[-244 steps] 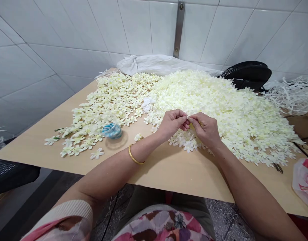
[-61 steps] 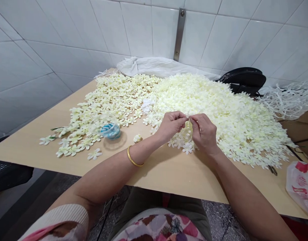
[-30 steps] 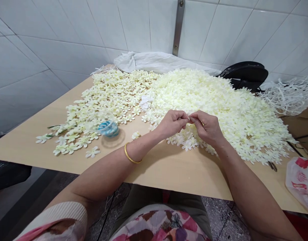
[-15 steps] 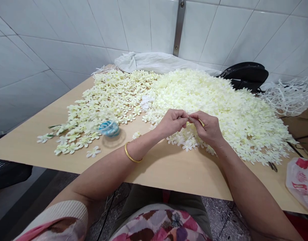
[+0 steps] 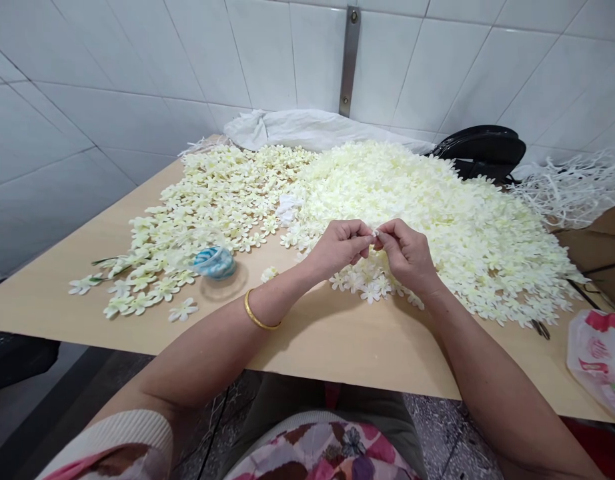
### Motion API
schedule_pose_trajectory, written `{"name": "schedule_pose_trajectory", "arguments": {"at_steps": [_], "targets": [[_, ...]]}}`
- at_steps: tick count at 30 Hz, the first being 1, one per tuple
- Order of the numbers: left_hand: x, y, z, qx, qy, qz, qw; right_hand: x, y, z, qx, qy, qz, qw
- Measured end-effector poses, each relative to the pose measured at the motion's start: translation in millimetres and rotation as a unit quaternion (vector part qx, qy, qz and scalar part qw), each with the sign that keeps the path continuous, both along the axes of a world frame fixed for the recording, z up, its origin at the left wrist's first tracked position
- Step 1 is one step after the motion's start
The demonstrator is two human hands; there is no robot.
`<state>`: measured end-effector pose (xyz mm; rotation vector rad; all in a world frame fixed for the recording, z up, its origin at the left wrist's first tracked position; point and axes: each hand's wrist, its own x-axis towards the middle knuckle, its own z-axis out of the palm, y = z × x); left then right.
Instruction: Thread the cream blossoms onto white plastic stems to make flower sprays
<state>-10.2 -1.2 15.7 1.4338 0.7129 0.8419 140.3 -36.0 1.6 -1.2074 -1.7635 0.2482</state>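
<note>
My left hand (image 5: 341, 248) and my right hand (image 5: 406, 252) meet above the front of a big heap of pale yellow-white artificial flowers (image 5: 417, 193). Thumbs and forefingers of both hands are pinched together, fingertip to fingertip. Between the tips shows a small white piece (image 5: 376, 233), mostly hidden, too small to name exactly. Left of the hands, looser artificial flowers (image 5: 207, 193) lie spread over the table. A single flower head (image 5: 269, 274) lies just beyond my left forearm.
A small bowl with blue-and-white contents (image 5: 215, 263) stands left on the table (image 5: 337, 347). Crumpled white material (image 5: 289, 208) lies between the flower groups. Behind are a white sheet (image 5: 307, 128) and a black bag (image 5: 482, 150). White strands (image 5: 572, 190) and a red-and-white plastic packet (image 5: 600, 357) are at right.
The view has shifted slightly. My hands stay together over the heap, fingertips still pinched, and a little more of the white piece shows between them.
</note>
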Motion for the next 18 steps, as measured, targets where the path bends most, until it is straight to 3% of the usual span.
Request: {"name": "schedule_pose_trajectory", "arguments": {"at_steps": [6, 11, 15, 18], "targets": [[-1.1, 0.0, 4.8, -0.067, -0.025, 0.038, 0.997, -0.3, 0.0, -1.0, -0.012, 0.057, -0.026, 0.998], [-2.5, 3.9, 4.3, -0.125, -0.042, 0.036, 0.991, 10.5, 4.7, 0.9, 0.074, 0.053, -0.134, 0.987], [-1.8, 7.5, 2.3, -0.155, -0.025, 0.033, 0.987, 24.7, 13.8, -2.7, 0.186, -0.079, -0.209, 0.957], [-1.7, 10.5, 1.1, -0.172, -0.011, 0.045, 0.984, 32.0, 20.7, -10.9, 0.172, -0.199, -0.207, 0.942]]}}
